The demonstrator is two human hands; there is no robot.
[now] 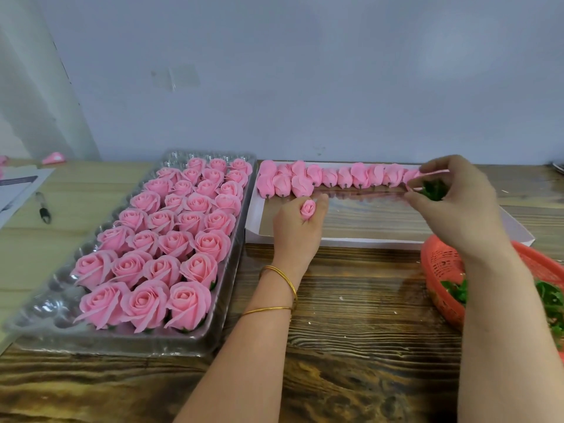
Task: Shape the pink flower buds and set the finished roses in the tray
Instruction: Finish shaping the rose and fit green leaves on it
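Curled into a loose fist, our left grip (297,222) holds one small pink bud (307,208) upright. Its tight centre pokes out between thumb and forefinger, which leaves the petals free for shaping. Our right grip (454,206) is closed in a pinch on a green calyx (435,189), raised over the far right end of the row of unshaped buds (335,177). A thin pink edge also lies at its fingertips, but we cannot tell whether that is a loose petal or part of the row. We judge the calyx is held ready to go under the bud.

The pink bud sits above the white box (335,241), near its left end and short of the clear plastic tray (213,340) to our left. There, finished roses (171,239) fill most pockets, with a few empty along the left edge and far end. Beside those open blooms the bud looks narrow and closed. Spare calyxes (457,290) wait in the red basket (439,264) on the counter (351,315).
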